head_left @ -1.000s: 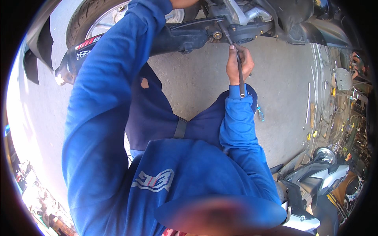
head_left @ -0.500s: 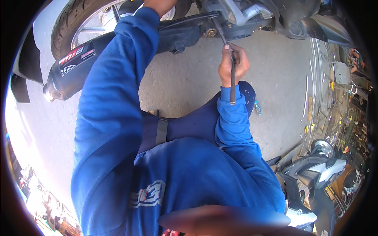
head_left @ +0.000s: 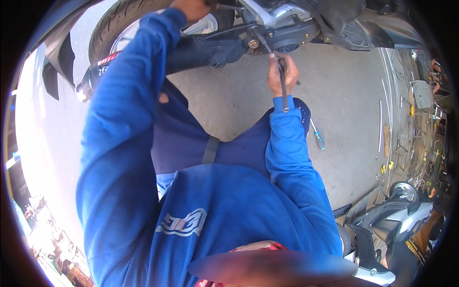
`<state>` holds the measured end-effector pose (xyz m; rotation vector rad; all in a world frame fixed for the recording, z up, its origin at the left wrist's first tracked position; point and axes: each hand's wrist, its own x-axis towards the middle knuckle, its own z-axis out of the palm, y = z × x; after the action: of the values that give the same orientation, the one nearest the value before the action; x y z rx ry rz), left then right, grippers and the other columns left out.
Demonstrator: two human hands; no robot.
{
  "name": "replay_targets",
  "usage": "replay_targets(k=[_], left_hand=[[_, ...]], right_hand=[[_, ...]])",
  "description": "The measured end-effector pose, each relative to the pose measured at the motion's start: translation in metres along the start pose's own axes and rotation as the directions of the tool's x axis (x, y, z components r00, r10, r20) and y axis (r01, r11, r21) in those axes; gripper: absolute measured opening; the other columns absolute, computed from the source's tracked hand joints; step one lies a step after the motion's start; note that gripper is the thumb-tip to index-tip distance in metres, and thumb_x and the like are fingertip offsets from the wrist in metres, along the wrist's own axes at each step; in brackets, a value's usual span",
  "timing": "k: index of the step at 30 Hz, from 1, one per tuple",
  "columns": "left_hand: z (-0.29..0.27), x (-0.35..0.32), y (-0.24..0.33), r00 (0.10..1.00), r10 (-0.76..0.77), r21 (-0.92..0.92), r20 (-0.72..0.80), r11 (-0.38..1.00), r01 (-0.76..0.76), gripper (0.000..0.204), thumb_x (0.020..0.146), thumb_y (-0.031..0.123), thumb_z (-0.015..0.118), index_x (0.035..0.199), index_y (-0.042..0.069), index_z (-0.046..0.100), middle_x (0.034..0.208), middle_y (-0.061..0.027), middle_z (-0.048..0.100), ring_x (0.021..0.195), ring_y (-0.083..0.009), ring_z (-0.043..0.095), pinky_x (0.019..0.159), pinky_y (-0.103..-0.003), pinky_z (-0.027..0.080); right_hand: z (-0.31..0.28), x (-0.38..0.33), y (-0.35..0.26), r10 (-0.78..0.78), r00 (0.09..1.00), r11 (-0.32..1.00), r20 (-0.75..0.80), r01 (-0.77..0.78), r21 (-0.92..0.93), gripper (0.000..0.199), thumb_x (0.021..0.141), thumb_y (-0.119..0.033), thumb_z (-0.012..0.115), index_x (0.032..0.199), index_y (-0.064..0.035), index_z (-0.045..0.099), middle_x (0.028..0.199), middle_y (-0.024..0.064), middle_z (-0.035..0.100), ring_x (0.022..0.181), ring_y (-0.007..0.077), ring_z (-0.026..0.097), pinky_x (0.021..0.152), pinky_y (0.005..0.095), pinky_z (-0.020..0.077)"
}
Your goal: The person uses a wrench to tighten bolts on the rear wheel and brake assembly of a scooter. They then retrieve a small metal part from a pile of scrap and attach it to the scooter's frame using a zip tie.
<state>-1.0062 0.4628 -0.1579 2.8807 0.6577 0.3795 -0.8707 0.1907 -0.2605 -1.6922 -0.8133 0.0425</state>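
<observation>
My right hand [head_left: 282,75] is closed around a long metal socket wrench [head_left: 285,98], its handle end lying over my wrist. The far end of the wrench meets the underside of a motorcycle [head_left: 287,36], beside a gold-coloured bolt. Up at the top edge, my left hand [head_left: 191,8] reaches in between the rear wheel [head_left: 112,24] and the frame. Its fingers look curled around something dark that I cannot make out. Below my left forearm runs the black exhaust muffler [head_left: 205,52], partly covered by the blue sleeve.
A screwdriver [head_left: 319,139] with a blue handle lies on the concrete floor right of my knee. Long thin rods [head_left: 386,91] and scattered parts line the right side. Another motorcycle [head_left: 377,229] stands at the lower right.
The view has shifted, so the motorcycle and screwdriver sit differently in it. More of my left hand shows now. My right hand keeps its grip on the wrench, which is angled slightly differently.
</observation>
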Motion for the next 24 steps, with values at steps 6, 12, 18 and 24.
replay_targets(k=[6,12,18,24], left_hand=[[-0.024,0.025,0.016,0.863,0.166,0.378,0.478,0.848,-0.372,0.025,0.081,0.025,0.057,0.091,0.007,0.072,0.087,-0.0199,0.068,0.088,-0.0382,0.065,0.081,-0.047,0.051],[-0.024,0.02,0.013,0.9,0.15,0.215,0.409,0.943,-0.255,0.033,0.091,0.034,0.051,0.093,0.008,0.071,0.091,-0.0171,0.069,0.089,-0.0378,0.065,0.081,-0.046,0.051],[-0.025,0.023,0.03,0.866,0.012,0.372,0.5,0.9,-0.227,0.034,0.09,0.034,0.051,0.092,0.007,0.071,0.092,-0.0202,0.069,0.091,-0.0372,0.066,0.08,-0.047,0.051],[-0.017,0.012,0.05,0.9,0.055,0.368,0.432,0.901,-0.232,0.028,0.08,0.023,0.052,0.084,0.004,0.073,0.088,-0.0216,0.069,0.086,-0.0381,0.067,0.078,-0.048,0.053]], right_hand=[[0.002,-0.001,0.008,-0.04,0.999,0.999,-0.016,0.041,0.019,0.015,0.083,-0.019,0.071,0.086,-0.0039,0.068,0.049,0.0001,0.049,0.045,0.0073,0.043,0.045,0.0254,0.0334],[0.002,-0.001,0.005,-0.067,0.998,0.997,0.012,0.067,0.022,0.016,0.085,-0.015,0.07,0.088,0.0007,0.067,0.063,0.0003,0.059,0.056,0.0036,0.05,0.052,0.02,0.0369],[-0.002,-0.001,-0.002,-0.046,0.999,0.998,0.013,0.046,-0.047,0.015,0.084,-0.013,0.07,0.088,0.0013,0.067,0.063,0.0004,0.059,0.056,0.0032,0.05,0.052,0.0194,0.0366],[0.001,-0.003,-0.01,-0.019,1.0,0.999,-0.015,0.02,0.026,0.014,0.084,-0.011,0.07,0.087,0.0029,0.067,0.061,-0.0018,0.056,0.053,0.0025,0.046,0.049,0.0187,0.0332]])
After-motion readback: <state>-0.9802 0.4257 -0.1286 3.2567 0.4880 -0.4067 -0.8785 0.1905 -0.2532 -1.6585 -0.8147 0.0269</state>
